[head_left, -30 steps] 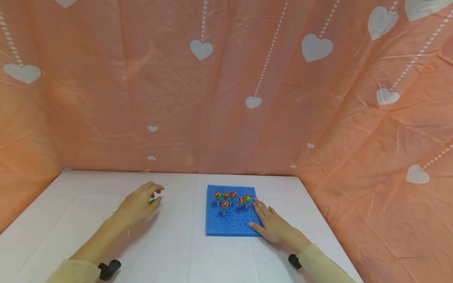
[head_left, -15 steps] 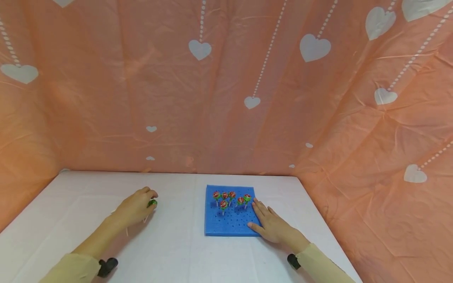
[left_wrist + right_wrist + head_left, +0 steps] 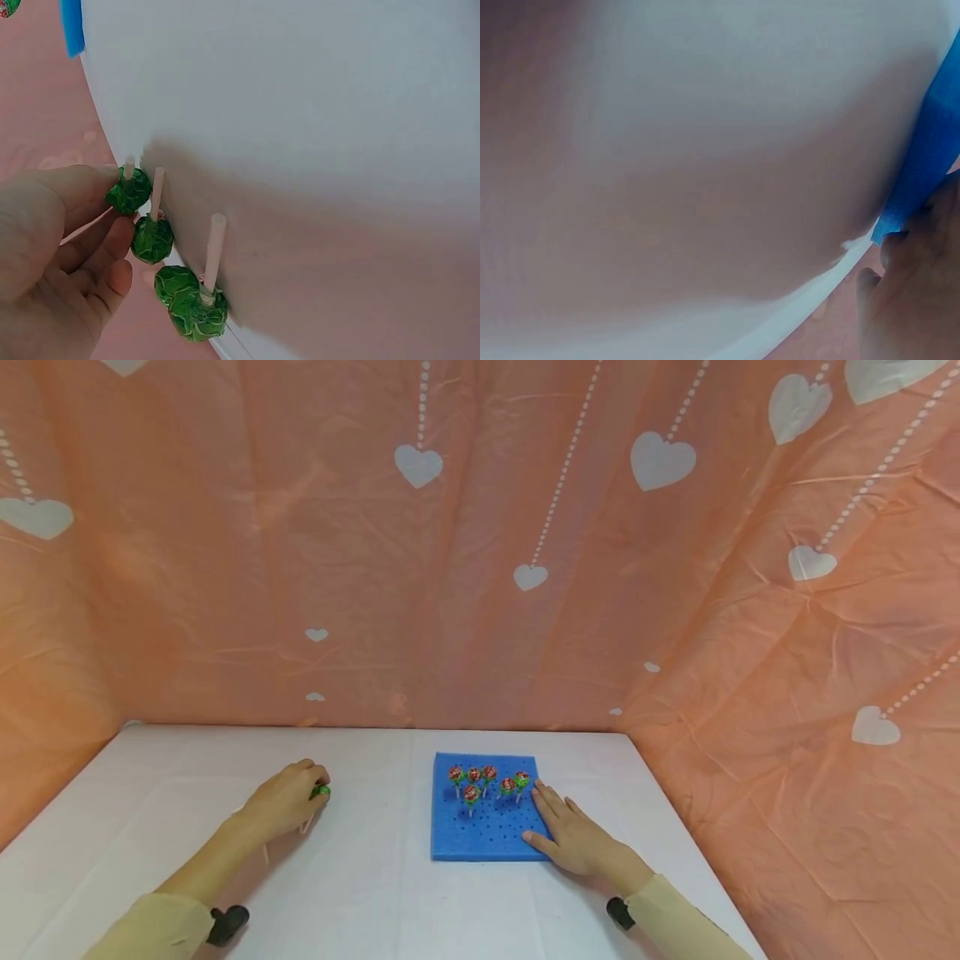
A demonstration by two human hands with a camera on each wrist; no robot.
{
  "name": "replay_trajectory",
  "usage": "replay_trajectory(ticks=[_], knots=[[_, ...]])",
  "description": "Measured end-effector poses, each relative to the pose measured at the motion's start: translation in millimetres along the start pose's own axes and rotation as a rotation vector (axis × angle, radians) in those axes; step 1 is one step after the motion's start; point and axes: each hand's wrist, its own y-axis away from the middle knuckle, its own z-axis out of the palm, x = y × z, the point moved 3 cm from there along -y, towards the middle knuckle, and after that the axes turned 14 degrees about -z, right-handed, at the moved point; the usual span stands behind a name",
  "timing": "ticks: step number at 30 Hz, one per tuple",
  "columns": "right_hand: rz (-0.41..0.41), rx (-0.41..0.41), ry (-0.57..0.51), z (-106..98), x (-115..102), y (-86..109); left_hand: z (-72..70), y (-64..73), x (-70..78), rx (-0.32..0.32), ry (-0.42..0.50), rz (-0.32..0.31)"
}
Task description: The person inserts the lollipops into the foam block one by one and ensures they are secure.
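At the left of the table, my left hand point(image 3: 288, 797) pinches a green-wrapped lollipop point(image 3: 129, 190) between thumb and fingertips. Close beside it in the left wrist view are more green lollipops point(image 3: 153, 240), their pale sticks pointing toward the camera. The head view mostly hides these behind the hand, with a few sticks point(image 3: 266, 853) showing. My right hand point(image 3: 577, 839) rests with straight fingers on the right edge of a blue foam board point(image 3: 480, 843) dotted with small holes. Several red-and-green lollipops point(image 3: 470, 794) stand upright in the board's upper part.
A white cloth covers the table point(image 3: 375, 893). Behind it and to the right hangs an orange curtain point(image 3: 360, 568) with white hearts, meeting the table's back edge. Black straps with small devices point(image 3: 228, 925) sit on both wrists.
My left hand has lowered slightly toward the left, and its fingers have closed on a green lollipop. The right hand stays on the board. The head view has shifted a little.
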Motion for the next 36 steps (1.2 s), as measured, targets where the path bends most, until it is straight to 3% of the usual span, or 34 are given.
replay_trajectory(ticks=[12, 20, 29, 36], knots=[[0.005, -0.003, -0.008, 1, -1, 0.5, -0.7, 2.1, -0.8, -0.013, 0.023, 0.001], [0.010, -0.003, -0.015, 0, -1, 1.5, -4.8, 3.8, 2.1, 0.021, 0.081, -0.019], [0.006, -0.012, -0.011, 0, 1, 0.6, -9.4, 4.2, 11.7, 0.138, 0.163, 0.013], [0.000, -0.007, -0.017, 0, 0, 0.0, -10.2, 9.1, 23.8, 0.185, 0.266, 0.026]])
